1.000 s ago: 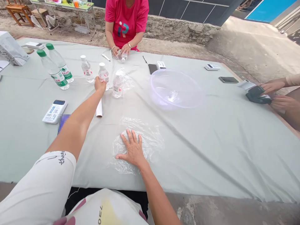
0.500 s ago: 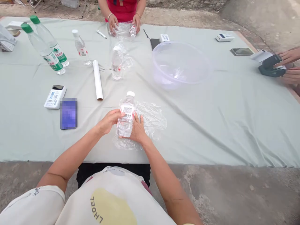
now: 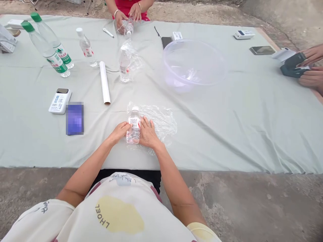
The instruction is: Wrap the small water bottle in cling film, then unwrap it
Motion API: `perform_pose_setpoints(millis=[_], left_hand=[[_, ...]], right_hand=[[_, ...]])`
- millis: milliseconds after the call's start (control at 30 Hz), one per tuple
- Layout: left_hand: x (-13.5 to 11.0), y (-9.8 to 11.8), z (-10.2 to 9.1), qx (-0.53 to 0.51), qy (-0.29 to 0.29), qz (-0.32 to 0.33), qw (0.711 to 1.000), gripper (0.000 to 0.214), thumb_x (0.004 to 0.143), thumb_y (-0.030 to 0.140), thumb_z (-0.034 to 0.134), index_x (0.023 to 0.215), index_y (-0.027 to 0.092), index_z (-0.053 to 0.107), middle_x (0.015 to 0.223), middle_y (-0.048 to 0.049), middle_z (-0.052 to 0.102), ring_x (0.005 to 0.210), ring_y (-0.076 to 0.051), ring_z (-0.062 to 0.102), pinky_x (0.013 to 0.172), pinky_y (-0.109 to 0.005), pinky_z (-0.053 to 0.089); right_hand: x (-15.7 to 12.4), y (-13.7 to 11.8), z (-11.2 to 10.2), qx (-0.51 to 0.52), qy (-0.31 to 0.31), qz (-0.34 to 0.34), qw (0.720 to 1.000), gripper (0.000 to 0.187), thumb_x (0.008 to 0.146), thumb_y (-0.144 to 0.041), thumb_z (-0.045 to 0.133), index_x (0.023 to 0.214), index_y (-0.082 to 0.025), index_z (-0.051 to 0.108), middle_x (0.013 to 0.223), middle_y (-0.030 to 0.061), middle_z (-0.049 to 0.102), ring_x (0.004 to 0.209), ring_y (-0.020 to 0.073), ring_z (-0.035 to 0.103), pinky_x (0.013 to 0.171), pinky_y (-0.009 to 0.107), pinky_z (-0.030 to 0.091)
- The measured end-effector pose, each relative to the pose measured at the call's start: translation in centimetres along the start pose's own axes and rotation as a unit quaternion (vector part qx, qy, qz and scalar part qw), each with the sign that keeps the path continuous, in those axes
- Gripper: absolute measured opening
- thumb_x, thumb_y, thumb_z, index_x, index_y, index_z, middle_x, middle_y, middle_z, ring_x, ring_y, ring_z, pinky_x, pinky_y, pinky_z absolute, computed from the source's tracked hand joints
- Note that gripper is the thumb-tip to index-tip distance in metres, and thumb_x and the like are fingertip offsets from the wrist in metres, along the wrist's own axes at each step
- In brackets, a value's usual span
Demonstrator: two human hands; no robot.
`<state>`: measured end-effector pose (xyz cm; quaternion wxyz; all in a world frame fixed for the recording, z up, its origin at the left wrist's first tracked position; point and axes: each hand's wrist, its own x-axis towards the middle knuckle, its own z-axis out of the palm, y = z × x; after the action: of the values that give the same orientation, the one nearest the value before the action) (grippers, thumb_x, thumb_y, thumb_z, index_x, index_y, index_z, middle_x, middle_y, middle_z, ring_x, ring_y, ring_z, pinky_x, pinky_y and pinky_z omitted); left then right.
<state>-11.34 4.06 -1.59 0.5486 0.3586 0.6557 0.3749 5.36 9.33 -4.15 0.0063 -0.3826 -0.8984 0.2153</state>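
A small clear water bottle [image 3: 133, 129] with a white cap and a red-and-white label lies on a crumpled sheet of cling film [image 3: 161, 121], its cap pointing away from me. My left hand [image 3: 120, 132] grips the bottle's left side, thumb over the label. Along its right side lies my right hand [image 3: 148, 133], open, fingers stretched forward over the film and its edge touching the bottle. The fingers of my left hand under the bottle are hidden.
Beyond stand another small bottle [image 3: 124, 67] by loose film, a cling film roll [image 3: 105, 84] and a translucent basin [image 3: 194, 82]. Two green-capped bottles [image 3: 57, 64], a power bank [image 3: 60, 101] and a blurred purple item [image 3: 74, 118] are left. A person opposite handles a bottle [image 3: 129, 27].
The bottle has come down from a raised, tilted position to lie on the film. Both my hands have lowered with it. The person opposite has shifted their bottle leftward.
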Motion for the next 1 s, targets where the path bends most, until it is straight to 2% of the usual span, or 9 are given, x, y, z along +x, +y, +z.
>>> perform_pose_setpoints(millis=[200,300,400,467,567,667,800,867,1000], left_hand=[[-0.5,0.4,0.7,0.059,0.021,-0.024,0.998,0.037,0.083,0.055,0.056,0.087,0.019,0.056,0.09,-0.0041,0.066,0.079,-0.018,0.065,0.063,-0.026,0.049],[-0.8,1.1,0.8,0.108,0.02,-0.035,0.993,0.038,0.083,0.057,0.056,0.093,0.019,0.057,0.101,-0.0066,0.069,0.084,-0.021,0.069,0.061,-0.026,0.048],[-0.9,1.5,0.9,0.138,0.02,-0.035,0.99,0.038,0.082,0.057,0.059,0.091,0.02,0.058,0.099,-0.0076,0.07,0.081,-0.022,0.069,0.06,-0.027,0.047],[-0.8,1.5,1.0,0.161,0.026,-0.027,0.986,0.04,0.082,0.059,0.06,0.09,0.02,0.058,0.094,-0.0078,0.07,0.076,-0.022,0.069,0.059,-0.028,0.045],[-0.8,1.6,1.2,0.207,0.037,-0.017,0.977,0.043,0.082,0.063,0.059,0.088,0.02,0.055,0.091,-0.0078,0.068,0.069,-0.022,0.066,0.058,-0.03,0.042],[-1.0,2.1,1.6,0.258,0.045,0.003,0.965,0.043,0.082,0.063,0.058,0.088,0.021,0.051,0.087,-0.0066,0.066,0.07,-0.022,0.064,0.058,-0.03,0.039],[-1.2,3.0,2.0,0.314,0.054,0.015,0.948,0.039,0.084,0.059,0.057,0.09,0.021,0.051,0.082,-0.0066,0.066,0.077,-0.025,0.064,0.061,-0.031,0.038],[-1.3,3.3,2.1,0.329,0.058,0.015,0.942,0.038,0.084,0.058,0.057,0.09,0.021,0.052,0.083,-0.0073,0.067,0.079,-0.026,0.064,0.062,-0.031,0.038],[-1.3,3.4,1.9,0.32,0.056,0.006,0.946,0.04,0.084,0.059,0.058,0.095,0.02,0.056,0.085,-0.0073,0.069,0.081,-0.026,0.065,0.063,-0.031,0.039]], right_hand=[[-2.4,2.0,-0.1,-0.001,0.025,0.002,1.0,0.09,0.085,-0.05,0.061,0.158,-0.015,0.022,0.165,0.0141,0.02,0.154,0.0324,0.008,0.122,0.057,0.011],[-3.5,3.6,0.2,-0.021,0.046,0.017,0.999,0.091,0.083,-0.055,0.065,0.157,-0.018,0.025,0.165,0.0156,0.021,0.154,0.0346,0.008,0.12,0.061,0.014],[-4.0,4.9,-0.3,-0.015,0.05,-0.015,0.999,0.089,0.083,-0.061,0.065,0.155,-0.02,0.032,0.164,0.0152,0.024,0.154,0.0346,0.01,0.12,0.061,0.016],[-4.1,5.6,-1.1,0.008,0.08,-0.046,0.996,0.076,0.088,-0.058,0.06,0.151,-0.022,0.039,0.162,0.0137,0.029,0.153,0.0324,0.018,0.12,0.059,0.021],[-4.6,5.9,-2.0,0.061,0.205,-0.05,0.976,0.048,0.097,-0.045,0.049,0.139,-0.021,0.052,0.148,0.0138,0.05,0.14,0.0263,0.044,0.113,0.049,0.038],[-5.6,4.9,-1.9,0.086,0.309,-0.035,0.946,0.031,0.1,-0.036,0.044,0.117,-0.021,0.065,0.117,0.0117,0.07,0.112,0.0224,0.064,0.097,0.041,0.051],[-7.2,1.4,0.7,0.069,0.275,-0.064,0.957,0.029,0.094,-0.048,0.058,0.087,-0.021,0.067,0.084,0.0055,0.073,0.082,0.02,0.067,0.077,0.034,0.051],[-7.7,-0.4,2.7,0.057,0.276,-0.026,0.959,0.033,0.092,-0.052,0.06,0.084,-0.02,0.065,0.084,0.0063,0.072,0.081,0.0206,0.066,0.076,0.033,0.048],[-8.0,-2.6,6.2,0.08,0.316,0.07,0.943,0.033,0.096,-0.049,0.053,0.1,-0.018,0.063,0.098,0.0113,0.072,0.089,0.0239,0.065,0.08,0.038,0.048]])
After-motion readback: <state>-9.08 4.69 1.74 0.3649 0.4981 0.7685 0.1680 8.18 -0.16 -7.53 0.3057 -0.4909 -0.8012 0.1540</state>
